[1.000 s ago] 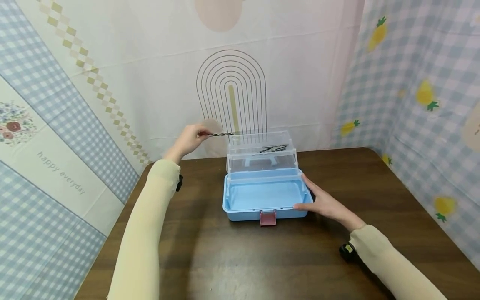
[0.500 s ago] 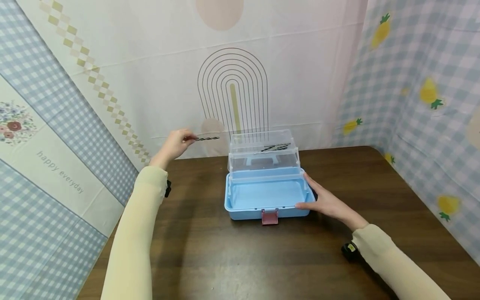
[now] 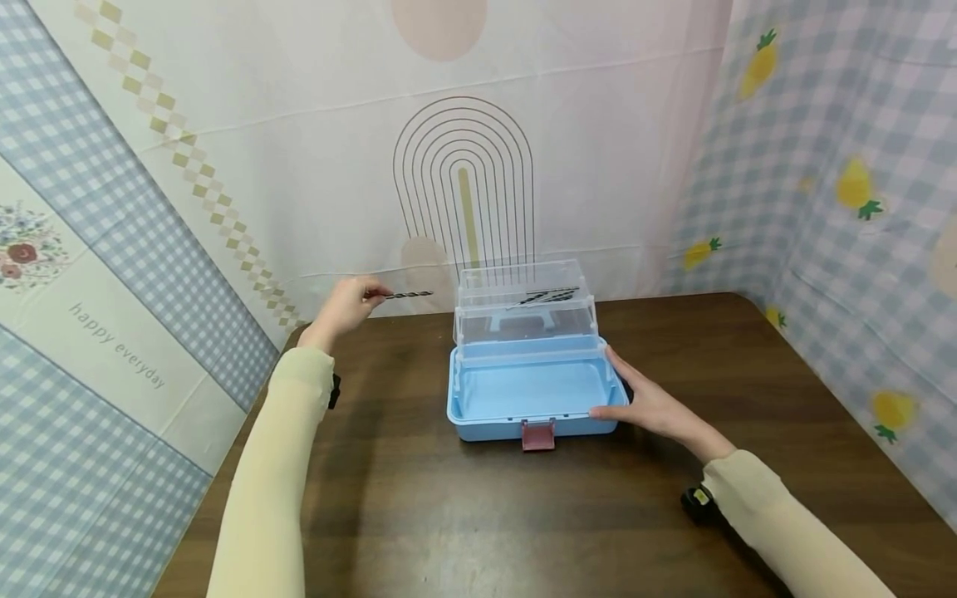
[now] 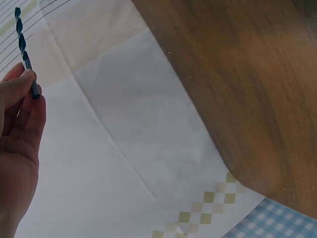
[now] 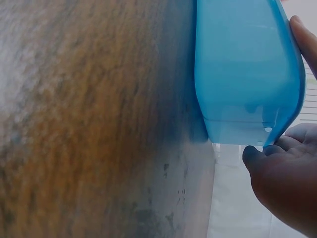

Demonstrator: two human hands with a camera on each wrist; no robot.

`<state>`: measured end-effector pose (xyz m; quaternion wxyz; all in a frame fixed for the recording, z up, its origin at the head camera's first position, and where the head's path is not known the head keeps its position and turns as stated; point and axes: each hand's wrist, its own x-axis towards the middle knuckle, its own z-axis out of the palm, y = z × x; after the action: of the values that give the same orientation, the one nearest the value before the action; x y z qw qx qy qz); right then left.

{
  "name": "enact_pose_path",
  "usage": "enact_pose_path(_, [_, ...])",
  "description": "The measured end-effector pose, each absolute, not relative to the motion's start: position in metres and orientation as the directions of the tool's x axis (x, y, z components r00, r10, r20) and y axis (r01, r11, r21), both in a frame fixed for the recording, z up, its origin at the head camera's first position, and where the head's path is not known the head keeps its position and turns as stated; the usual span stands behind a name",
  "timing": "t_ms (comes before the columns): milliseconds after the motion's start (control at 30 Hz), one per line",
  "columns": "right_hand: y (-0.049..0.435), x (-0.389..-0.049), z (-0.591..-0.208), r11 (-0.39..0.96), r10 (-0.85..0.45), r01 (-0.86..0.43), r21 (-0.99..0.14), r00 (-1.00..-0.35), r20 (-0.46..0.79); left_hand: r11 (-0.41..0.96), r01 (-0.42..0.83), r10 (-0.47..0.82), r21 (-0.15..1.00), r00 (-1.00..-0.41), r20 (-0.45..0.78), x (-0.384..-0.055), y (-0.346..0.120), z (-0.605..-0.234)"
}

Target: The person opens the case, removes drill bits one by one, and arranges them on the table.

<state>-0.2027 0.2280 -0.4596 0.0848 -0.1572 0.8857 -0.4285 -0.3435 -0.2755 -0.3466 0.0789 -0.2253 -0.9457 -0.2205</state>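
A dark twist drill bit (image 3: 409, 295) is pinched near its shank end between the thumb and fingers of my left hand (image 3: 345, 306), above the table's back left part. In the left wrist view the spiral drill bit (image 4: 22, 44) points upward from the fingertips. A light blue toolbox (image 3: 489, 430) stands with its clear trays (image 3: 478, 324) raised at the back. Several dark drill bits (image 3: 552, 296) lie in the upper tray. My right hand (image 3: 654, 407) grips the toolbox's right end, thumb on the front rim, fingers along the side.
A pink latch (image 3: 537, 435) hangs at the toolbox's front. The dark wooden table (image 3: 449, 515) ends at a patterned cloth backdrop (image 3: 598, 166), which also rises on both sides.
My left hand has moved left, away from the clear trays, then slightly down with the drill bit. My right hand stays on the toolbox.
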Motion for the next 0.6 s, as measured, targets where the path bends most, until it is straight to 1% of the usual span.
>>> enact_pose_path(267, [0.229,-0.204,-0.461,0.59,-0.347,-0.204,-0.781,-0.938,-0.016,0.796,0.47,0.404,0.381,-0.882,0.244,-0.343,-0.277,-0.358])
enact_pose_path(600, [0.228,-0.204,-0.461,0.591,-0.339,-0.185,-0.785,-0.94,-0.033,0.8,0.456,0.397,0.39,-0.89,0.226,-0.341,-0.282,-0.369])
